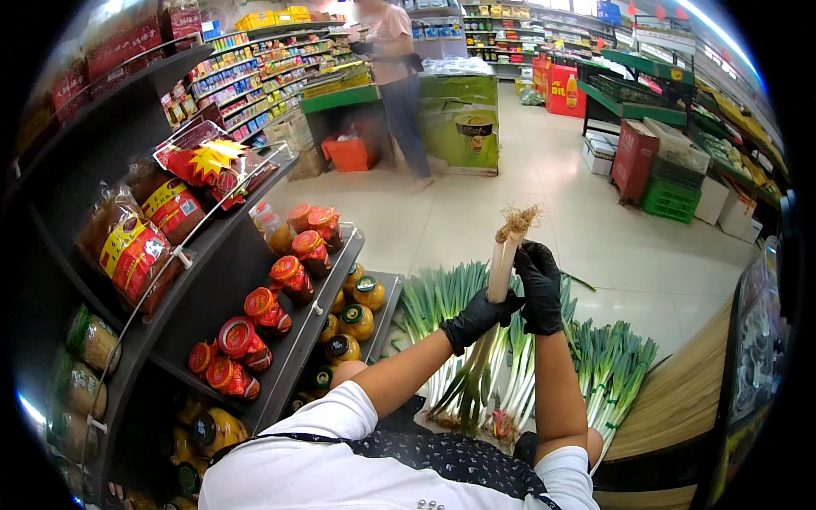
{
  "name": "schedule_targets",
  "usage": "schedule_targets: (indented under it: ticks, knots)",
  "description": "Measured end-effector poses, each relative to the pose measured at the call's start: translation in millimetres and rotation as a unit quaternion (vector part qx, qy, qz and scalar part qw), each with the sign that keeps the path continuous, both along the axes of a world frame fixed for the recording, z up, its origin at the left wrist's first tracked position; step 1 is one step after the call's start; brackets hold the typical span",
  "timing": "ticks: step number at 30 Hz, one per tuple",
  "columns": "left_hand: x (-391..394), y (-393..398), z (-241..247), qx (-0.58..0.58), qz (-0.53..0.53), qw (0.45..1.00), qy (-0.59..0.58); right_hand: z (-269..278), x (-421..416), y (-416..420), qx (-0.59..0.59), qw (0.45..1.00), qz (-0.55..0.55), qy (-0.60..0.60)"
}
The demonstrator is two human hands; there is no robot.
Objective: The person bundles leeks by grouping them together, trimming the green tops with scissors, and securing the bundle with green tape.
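Observation:
Black gloves cover both of my hands. My left hand (482,317) is closed around the white stalks of a few leeks or large green onions (502,268), held roots up with their dull green leaves hanging down. Beside the upper stalks, just below the brown roots, is my right hand (539,287), its fingers bent against them; its exact grip is partly hidden. Many green onions (446,299) lie on the floor below my hands, leaves pointing away from me. More bundles, bound with green ties (600,386), lie to the right.
Dark shelves (331,268) with red-lidded jars (290,274) and jars of yellow fruit (357,322) stand close on the left. A wooden surface (676,382) is at the right. Across the tiled floor a person (398,83) stands beside a green display box (462,121). Crates (671,199) stand farther right.

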State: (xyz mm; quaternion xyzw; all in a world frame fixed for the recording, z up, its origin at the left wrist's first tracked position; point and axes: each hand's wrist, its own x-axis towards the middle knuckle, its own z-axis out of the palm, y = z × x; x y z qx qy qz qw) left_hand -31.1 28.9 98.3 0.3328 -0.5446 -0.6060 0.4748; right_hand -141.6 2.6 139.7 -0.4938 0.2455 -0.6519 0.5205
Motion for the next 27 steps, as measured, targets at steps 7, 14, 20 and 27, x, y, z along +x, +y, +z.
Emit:
schedule_targets:
  ticks: [7,14,20,27]
  knots:
    - [6.7,-2.6,-16.7,0.006,0.014,1.0,-0.011,-14.3,15.8,0.6,-0.132,0.987,-0.088,0.038]
    - [8.7,-4.8,-18.1,0.0,0.043,0.999,-0.019,-10.7,14.6,6.4,-0.172,0.963,-0.162,0.13]
    - [27.4,-1.0,-6.9,-0.001,0.062,0.998,0.024,-23.2,-1.5,-4.7,-0.058,0.991,-0.118,-0.038]
    - [37.4,-10.5,-7.7,0.047,0.047,0.989,0.134,-50.4,-53.1,-38.2,-0.113,0.915,-0.231,0.312]
